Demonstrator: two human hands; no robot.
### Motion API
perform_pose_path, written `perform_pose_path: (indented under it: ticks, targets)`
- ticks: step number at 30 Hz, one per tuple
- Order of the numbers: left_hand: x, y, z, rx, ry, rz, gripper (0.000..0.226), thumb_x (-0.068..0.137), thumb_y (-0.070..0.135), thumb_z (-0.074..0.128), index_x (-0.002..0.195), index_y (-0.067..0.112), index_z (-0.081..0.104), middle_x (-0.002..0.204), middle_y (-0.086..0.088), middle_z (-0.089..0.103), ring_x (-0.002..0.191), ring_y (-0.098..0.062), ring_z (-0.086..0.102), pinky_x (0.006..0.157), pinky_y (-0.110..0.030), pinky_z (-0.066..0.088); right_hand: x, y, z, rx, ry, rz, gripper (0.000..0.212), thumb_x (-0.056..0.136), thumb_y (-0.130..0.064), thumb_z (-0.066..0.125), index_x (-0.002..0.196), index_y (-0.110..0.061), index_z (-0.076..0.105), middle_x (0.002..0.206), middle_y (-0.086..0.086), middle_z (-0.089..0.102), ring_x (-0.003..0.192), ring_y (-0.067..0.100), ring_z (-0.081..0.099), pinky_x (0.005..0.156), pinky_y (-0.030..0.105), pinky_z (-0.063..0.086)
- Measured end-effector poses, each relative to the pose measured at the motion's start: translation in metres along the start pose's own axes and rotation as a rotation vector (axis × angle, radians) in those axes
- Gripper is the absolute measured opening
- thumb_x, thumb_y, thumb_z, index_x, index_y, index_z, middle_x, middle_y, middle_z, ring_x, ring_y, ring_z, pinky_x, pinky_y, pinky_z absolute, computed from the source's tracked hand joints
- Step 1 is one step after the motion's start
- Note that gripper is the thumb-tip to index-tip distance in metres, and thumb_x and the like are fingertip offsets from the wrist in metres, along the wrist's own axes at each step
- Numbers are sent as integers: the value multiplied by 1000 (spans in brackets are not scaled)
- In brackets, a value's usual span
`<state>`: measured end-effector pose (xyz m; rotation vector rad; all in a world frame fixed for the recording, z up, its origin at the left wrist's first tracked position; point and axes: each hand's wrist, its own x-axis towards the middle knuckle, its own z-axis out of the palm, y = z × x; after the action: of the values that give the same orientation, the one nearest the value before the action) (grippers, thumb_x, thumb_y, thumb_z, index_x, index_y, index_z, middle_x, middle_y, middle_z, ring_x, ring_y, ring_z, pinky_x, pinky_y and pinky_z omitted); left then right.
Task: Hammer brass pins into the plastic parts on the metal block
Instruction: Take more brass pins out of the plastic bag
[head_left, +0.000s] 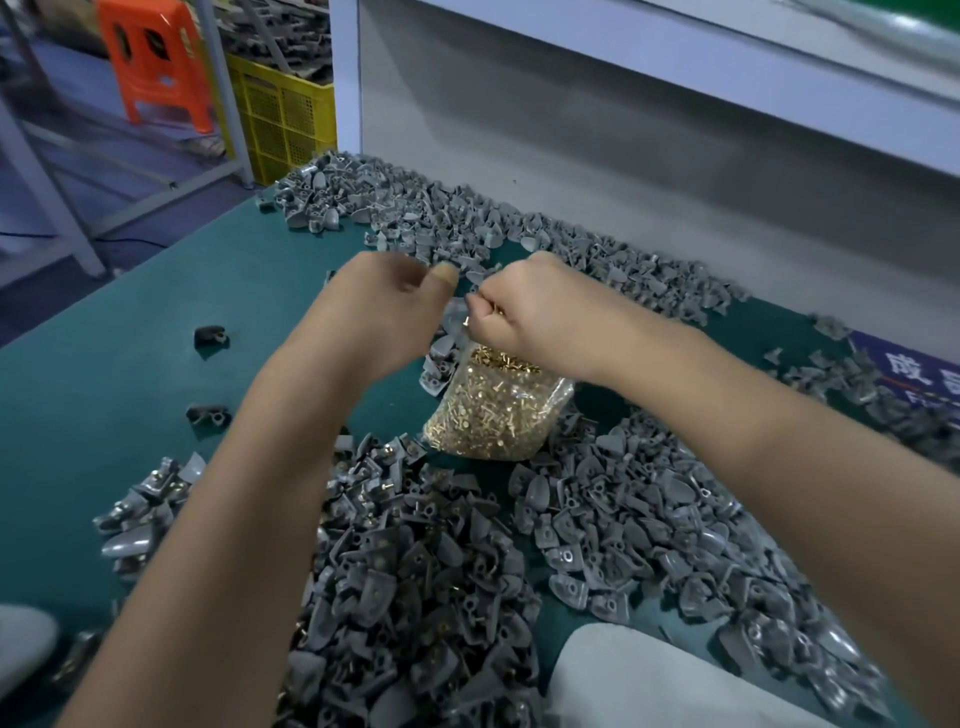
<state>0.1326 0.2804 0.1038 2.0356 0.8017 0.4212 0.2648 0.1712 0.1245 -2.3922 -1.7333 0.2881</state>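
Note:
A clear plastic bag of brass pins (493, 410) stands on the green table (156, 322) among heaps of grey plastic parts (415, 571). My right hand (535, 312) is curled over the bag's mouth, with several brass pins showing in its grip. My left hand (384, 306) hovers just left of it, fingers curled and thumb out; what it holds is hidden, possibly the bag's edge. No metal block or hammer is in view.
More grey parts (467, 218) lie in a band along the back of the table beside a grey wall panel. Two dark parts (210, 336) lie apart at the left. A yellow crate (285, 119) and an orange stool (156, 62) stand beyond the table's left corner.

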Motion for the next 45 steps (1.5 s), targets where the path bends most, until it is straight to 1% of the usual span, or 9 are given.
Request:
perform_pose_path:
  ticks: [3, 8, 14, 22, 26, 29, 32, 36, 45]
  targets:
    - [-3, 13, 3, -71, 116, 115, 48, 107, 46, 40, 110, 7, 67, 99, -15, 70, 89, -32, 66, 76, -38, 51, -5, -3, -6, -5, 16, -7, 39, 105, -26, 47, 70, -13, 58, 60, -5, 54, 40, 4, 43, 39, 16, 32]
    - [-16, 34, 15, -514, 145, 217, 37, 109, 39, 39, 101, 26, 72, 103, 12, 75, 101, 2, 67, 90, -22, 52, -24, -14, -27, 28, 140, -21, 43, 106, -25, 47, 63, -20, 49, 54, -7, 49, 35, 0, 44, 36, 14, 30]
    - [-61, 39, 18, -836, 117, 145, 42, 109, 37, 39, 92, 22, 74, 98, 1, 78, 100, -13, 72, 84, -23, 55, -81, -42, -37, 32, 162, -95, 45, 101, -16, 52, 58, -20, 44, 51, -10, 40, 39, 7, 40, 45, 13, 34]
    - [-184, -9, 63, -154, 199, 490, 25, 108, 29, 44, 100, 26, 68, 94, 16, 70, 93, -2, 65, 79, -18, 50, -184, -53, 48, -53, -134, -57, 45, 98, -22, 56, 58, -22, 36, 52, -3, 38, 47, 13, 36, 47, 20, 30]
    - [-209, -31, 84, 132, 106, 568, 25, 106, 23, 46, 103, 15, 70, 100, 5, 70, 96, -18, 61, 90, -40, 47, -222, -52, 72, -104, -212, -5, 39, 96, -27, 54, 62, -19, 38, 58, 4, 41, 53, 27, 46, 57, 41, 48]
    - [-215, -38, 93, 176, 93, 576, 25, 104, 21, 48, 99, 12, 70, 97, 0, 71, 93, -26, 62, 87, -49, 48, -246, -54, 93, -222, -78, -113, 34, 98, -25, 50, 66, -14, 47, 59, 3, 45, 48, 25, 44, 52, 33, 38]
    - [-218, -40, 95, 135, 155, 652, 24, 103, 17, 51, 91, 9, 71, 87, -1, 70, 84, -25, 62, 81, -45, 49, -263, -53, 101, -363, -129, -167, 42, 107, -34, 34, 93, -11, 66, 89, 19, 69, 80, 40, 67, 69, 39, 48]
    - [-221, -40, 97, 250, 142, 709, 22, 98, 16, 54, 83, 10, 69, 78, 1, 68, 77, -23, 60, 78, -44, 47, -272, -49, 98, -420, -180, -195, 39, 108, -36, 30, 90, -16, 58, 91, 17, 69, 82, 41, 67, 66, 39, 41]
    - [-229, -44, 98, 512, 117, 713, 23, 91, 44, 62, 90, 24, 73, 97, 11, 69, 110, -21, 54, 91, -39, 32, -280, -62, 116, -500, -98, -115, 40, 111, -36, 31, 110, -11, 61, 91, 12, 69, 83, 38, 69, 57, 37, 33]
